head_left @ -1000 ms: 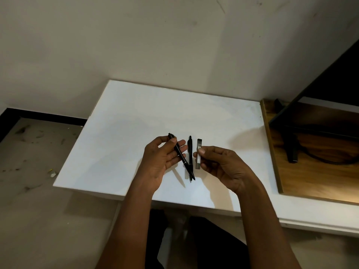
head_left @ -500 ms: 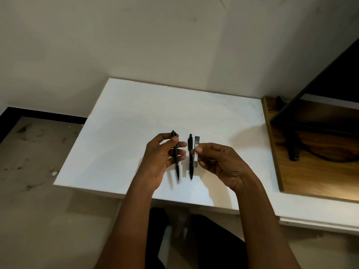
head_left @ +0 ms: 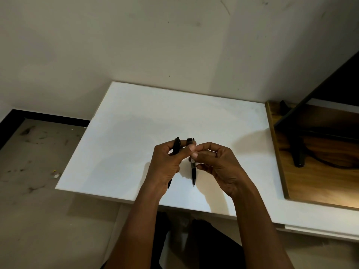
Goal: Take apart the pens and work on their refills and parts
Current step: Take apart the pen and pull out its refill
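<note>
**Grip shifts to the second black pen (head_left: 193, 169)**

Since 0.5 s ago the right hand (head_left: 217, 166) has closed in on the left hand (head_left: 167, 162), and the thumbs now meet at the second black pen's upper end. That pen points tip-down toward the near edge of the white tabletop (head_left: 136, 123). Cannot tell whether the tip touches the surface.

- Right hand: thumb and forefinger pinching the upper barrel.
- Left hand: fingers curled round the first black pen (head_left: 176, 146), held tip-down alongside, with the thumb reaching across to the second pen's top.
- Grey strip from the earlier frames: not visible now, whereabouts unknown.

Judgement: this looks like the start of opening the second pen.
- Lay the first pen down so the left hand is free.
- Take the barrel low with 1 hand and the top with the other.
- Twist along the pen's axis rather than bending it.
- Stay over the tabletop, so a spring or refill that drops lands there and not on the floor.
- The 2 pens sit just beside each other, so a fumble is likely.
</note>
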